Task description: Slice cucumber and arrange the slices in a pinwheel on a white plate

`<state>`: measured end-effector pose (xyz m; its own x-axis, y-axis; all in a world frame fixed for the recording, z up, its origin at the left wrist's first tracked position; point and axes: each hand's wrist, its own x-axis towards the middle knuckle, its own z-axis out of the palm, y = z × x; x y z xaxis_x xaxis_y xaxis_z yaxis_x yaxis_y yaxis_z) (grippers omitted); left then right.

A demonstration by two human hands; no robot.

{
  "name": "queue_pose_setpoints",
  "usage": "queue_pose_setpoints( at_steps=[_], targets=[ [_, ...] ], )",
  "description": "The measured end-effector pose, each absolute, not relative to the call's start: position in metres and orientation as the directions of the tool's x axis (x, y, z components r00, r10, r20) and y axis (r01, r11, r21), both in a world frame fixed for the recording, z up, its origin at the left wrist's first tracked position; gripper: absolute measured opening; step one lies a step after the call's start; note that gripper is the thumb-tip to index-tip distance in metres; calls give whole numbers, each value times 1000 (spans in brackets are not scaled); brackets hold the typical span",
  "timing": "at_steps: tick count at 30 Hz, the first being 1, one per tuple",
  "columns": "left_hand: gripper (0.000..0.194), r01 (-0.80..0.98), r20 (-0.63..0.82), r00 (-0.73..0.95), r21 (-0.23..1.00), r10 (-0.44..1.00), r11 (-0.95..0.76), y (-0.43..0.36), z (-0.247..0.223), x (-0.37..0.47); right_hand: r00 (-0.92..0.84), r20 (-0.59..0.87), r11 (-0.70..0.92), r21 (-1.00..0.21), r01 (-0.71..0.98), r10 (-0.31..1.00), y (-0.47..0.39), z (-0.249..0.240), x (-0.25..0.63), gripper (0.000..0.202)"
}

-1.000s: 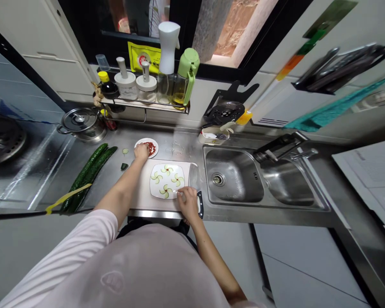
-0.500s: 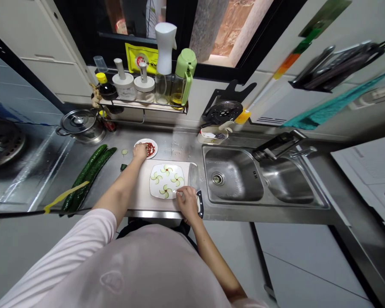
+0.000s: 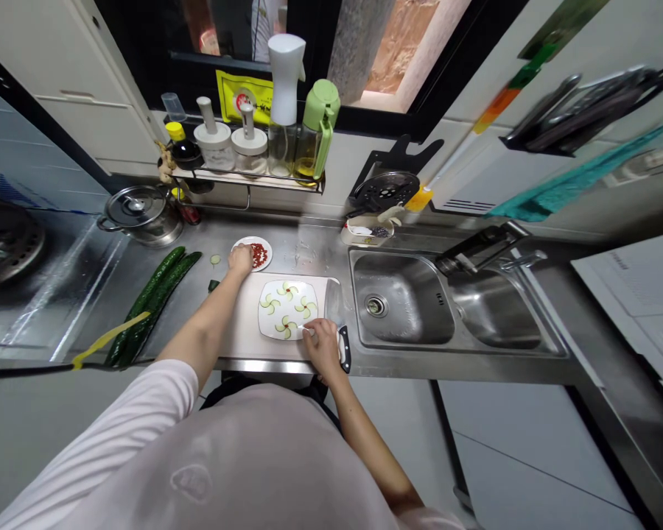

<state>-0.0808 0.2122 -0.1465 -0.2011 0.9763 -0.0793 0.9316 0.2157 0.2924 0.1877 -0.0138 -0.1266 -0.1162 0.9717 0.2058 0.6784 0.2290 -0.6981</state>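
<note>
My left hand point(image 3: 241, 259) rests at the left edge of a small round plate point(image 3: 264, 243) of chopped red pieces point(image 3: 259, 255); its fingers are together, and what they grip is too small to tell. My right hand point(image 3: 323, 344) is at the lower right corner of a white square plate point(image 3: 265, 329), its fingers pinched on something thin and pale. Several pinwheels of green-edged slices point(image 3: 286, 327) lie on that plate, some with red centres. The square plate sits on a pale cutting board point(image 3: 240, 335). A knife with a black handle point(image 3: 345, 349) lies beside my right hand.
Whole cucumbers point(image 3: 149, 302) lie on the left of the steel counter, near a lidded pot point(image 3: 144, 213). A double sink point(image 3: 403, 302) is at the right. Bottles and jars point(image 3: 250, 151) stand on a rack behind. A yellow-tipped strap point(image 3: 110, 340) crosses the front left.
Both hands hold nearly the same places. The view has shifted very slightly.
</note>
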Motion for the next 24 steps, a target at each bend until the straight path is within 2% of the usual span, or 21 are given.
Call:
queue_pose_setpoints(
  at_steps=[3,6,9,11,13,16,19,24],
  targets=[
    [28,876,-51,-256,409,965,254,212,-147,-81,-119,216,238,-694,680,969,-14,-127,186,15],
    [24,747,-51,-324,598,945,289,212,-147,-79,-118,221,241,-690,683,968,-14,-128,186,15],
    [17,458,-154,-365,829,918,322,211,-143,-76,-122,222,244,-692,679,967,-14,-129,186,14],
    [13,192,-285,-309,916,907,354,207,-139,-74,-122,225,246,-694,676,967,-14,-129,185,14],
    [10,-64,-375,-181,927,909,370,200,-133,-73,-122,226,248,-696,673,966,-14,-129,184,14],
    [14,-324,-374,-14,879,927,350,188,-123,-71,-136,227,258,-698,668,964,-13,-128,181,15],
    [16,-445,-354,89,822,931,355,175,-111,-69,-145,230,268,-704,658,962,-11,-126,178,15],
    [11,-550,-305,231,742,924,383,155,-91,-62,-147,253,287,-712,640,956,0,-121,174,15]
  ],
)
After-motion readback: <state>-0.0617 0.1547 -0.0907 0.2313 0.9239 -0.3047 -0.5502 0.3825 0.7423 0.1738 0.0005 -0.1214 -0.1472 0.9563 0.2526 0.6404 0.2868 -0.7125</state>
